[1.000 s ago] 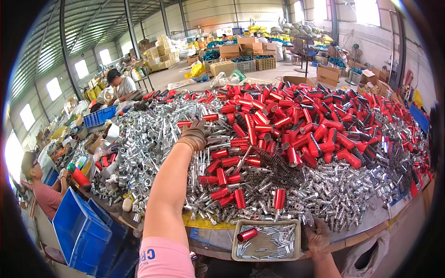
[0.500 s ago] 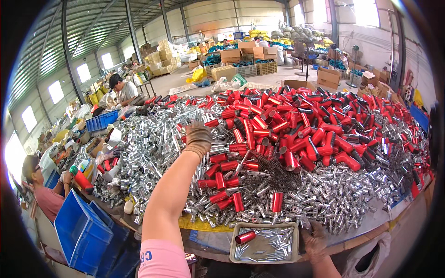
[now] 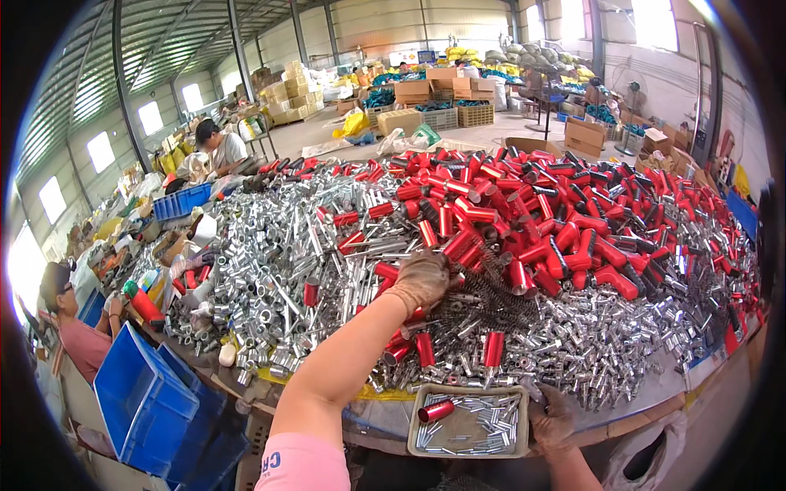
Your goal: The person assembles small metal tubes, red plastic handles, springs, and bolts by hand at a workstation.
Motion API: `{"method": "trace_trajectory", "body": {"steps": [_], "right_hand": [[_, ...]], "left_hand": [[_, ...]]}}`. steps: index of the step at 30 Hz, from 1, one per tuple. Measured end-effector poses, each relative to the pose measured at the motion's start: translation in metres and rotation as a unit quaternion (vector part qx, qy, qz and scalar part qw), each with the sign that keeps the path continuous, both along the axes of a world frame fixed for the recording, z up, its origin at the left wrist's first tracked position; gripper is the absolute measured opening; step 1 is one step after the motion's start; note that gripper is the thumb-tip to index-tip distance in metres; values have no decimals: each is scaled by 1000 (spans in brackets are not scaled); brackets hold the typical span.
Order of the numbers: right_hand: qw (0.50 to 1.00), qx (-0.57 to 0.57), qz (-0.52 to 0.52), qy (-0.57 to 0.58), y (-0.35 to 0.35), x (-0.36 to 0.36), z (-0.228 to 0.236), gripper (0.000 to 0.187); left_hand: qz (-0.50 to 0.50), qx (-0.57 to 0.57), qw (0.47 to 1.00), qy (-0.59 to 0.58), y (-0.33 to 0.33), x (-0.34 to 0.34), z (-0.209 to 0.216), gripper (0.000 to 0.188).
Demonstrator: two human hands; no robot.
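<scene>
My left hand [image 3: 422,278], in a brown glove, reaches over the heap with its fingers curled down among red cylindrical sleeves [image 3: 429,234] and dark coil springs [image 3: 491,299]. What lies under those fingers is hidden. At the table's front edge my right hand [image 3: 552,419], also gloved, is closed around a small silver metal piece [image 3: 536,394]. Just left of it sits a shallow tray [image 3: 471,452] with thin silver pins [image 3: 495,417] and one red sleeve [image 3: 435,411]. A red sleeve [image 3: 493,349] stands upright behind the tray.
Red-and-black grips [image 3: 573,237] heap at the back right; silver tubes and fittings [image 3: 262,254] spread left, more fittings [image 3: 606,344] right. Blue crates [image 3: 147,401] stand at the lower left. One co-worker [image 3: 82,327] holds a red-and-green piece; another [image 3: 219,147] sits farther back.
My left hand has moved right and nearer, from the silver tubes to the red sleeves and springs. Several red sleeves have shifted. My right hand stays beside the tray.
</scene>
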State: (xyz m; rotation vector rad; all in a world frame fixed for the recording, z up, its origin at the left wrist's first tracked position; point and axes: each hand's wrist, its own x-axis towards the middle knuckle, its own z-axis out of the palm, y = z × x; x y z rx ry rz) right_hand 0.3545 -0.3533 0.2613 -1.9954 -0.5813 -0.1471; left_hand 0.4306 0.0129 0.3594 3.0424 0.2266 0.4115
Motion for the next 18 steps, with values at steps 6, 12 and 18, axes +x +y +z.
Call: {"method": "trace_trajectory", "body": {"steps": [6, 12, 18], "right_hand": [[999, -11, -9, -37, -5, 1, -11, 27], [998, 29, 19, 44, 4, -9, 15, 24], [1000, -8, -1, 7, -10, 2, -12, 25]], "left_hand": [[-15, -44, 999, 27, 27, 19, 9, 25], [64, 110, 989, 76, 103, 41, -2, 32], [79, 124, 971, 189, 86, 67, 8, 49]]}}
